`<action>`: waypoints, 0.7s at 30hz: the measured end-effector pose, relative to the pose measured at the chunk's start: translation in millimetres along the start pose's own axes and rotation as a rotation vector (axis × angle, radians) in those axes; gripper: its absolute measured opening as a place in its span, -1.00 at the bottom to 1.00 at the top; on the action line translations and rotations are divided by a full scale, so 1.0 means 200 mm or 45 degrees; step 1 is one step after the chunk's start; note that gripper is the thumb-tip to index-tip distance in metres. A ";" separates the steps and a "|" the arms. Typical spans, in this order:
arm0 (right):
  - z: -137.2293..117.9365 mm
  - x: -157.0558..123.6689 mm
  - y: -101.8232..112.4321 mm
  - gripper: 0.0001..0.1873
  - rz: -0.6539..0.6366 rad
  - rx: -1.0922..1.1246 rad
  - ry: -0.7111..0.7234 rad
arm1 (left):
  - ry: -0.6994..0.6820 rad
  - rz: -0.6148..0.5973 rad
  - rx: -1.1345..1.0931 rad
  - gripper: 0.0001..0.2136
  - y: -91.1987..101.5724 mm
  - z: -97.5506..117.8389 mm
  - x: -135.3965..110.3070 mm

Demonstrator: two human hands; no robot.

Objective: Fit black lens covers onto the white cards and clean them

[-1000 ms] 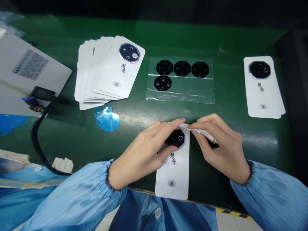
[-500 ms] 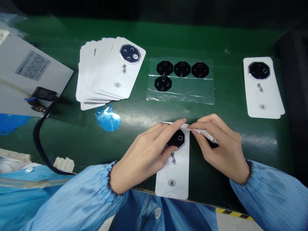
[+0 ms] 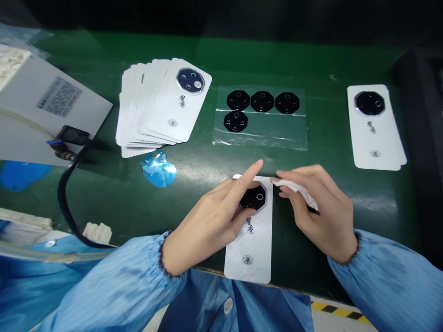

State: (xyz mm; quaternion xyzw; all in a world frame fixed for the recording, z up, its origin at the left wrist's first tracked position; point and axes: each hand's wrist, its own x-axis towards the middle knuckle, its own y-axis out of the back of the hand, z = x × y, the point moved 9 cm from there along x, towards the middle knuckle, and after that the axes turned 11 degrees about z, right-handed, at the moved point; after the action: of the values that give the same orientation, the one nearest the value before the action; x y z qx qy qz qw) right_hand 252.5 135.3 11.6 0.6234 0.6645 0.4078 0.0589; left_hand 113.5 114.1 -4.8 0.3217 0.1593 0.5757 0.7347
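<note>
A white rounded card lies near the bench's front edge, with a black octagonal camera lens on its upper part. My left hand holds the card at the lens, thumb below it and index finger raised past the card's top edge. Just right of the card, my right hand pinches a folded white wipe. The wipe's tip is close to the card's upper right corner, and the hand does not touch the card.
On the green bench, a fanned stack of white cards lies at the back left, and a clear sheet holds several black lenses. A blue peeled film lies nearby. Further cards sit right; a grey box and black cable sit left.
My right hand has drawn back to the right with the wipe, away from the card's top edge. My left index finger has lifted and straightened. The whole view has shifted slightly.
</note>
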 end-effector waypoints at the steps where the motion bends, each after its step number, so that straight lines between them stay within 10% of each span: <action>1: -0.02 -0.01 -0.01 -0.69 -0.020 0.021 0.057 | -0.008 -0.002 -0.008 -0.28 0.00 0.00 0.00; 8: -0.23 -0.10 -0.14 -0.75 -0.379 0.125 0.592 | -0.150 -0.026 -0.115 -0.35 -0.01 -0.02 -0.03; 21: -0.30 -0.12 -0.20 -0.75 -0.469 0.008 0.679 | -0.221 -0.008 0.133 -0.26 0.05 -0.05 -0.03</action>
State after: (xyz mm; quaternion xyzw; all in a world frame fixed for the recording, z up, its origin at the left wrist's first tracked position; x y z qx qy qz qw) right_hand 190.8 90.2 17.0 0.3639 0.7596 0.5371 -0.0465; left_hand 97.4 112.1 -7.1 0.4077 0.1260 0.5343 0.7296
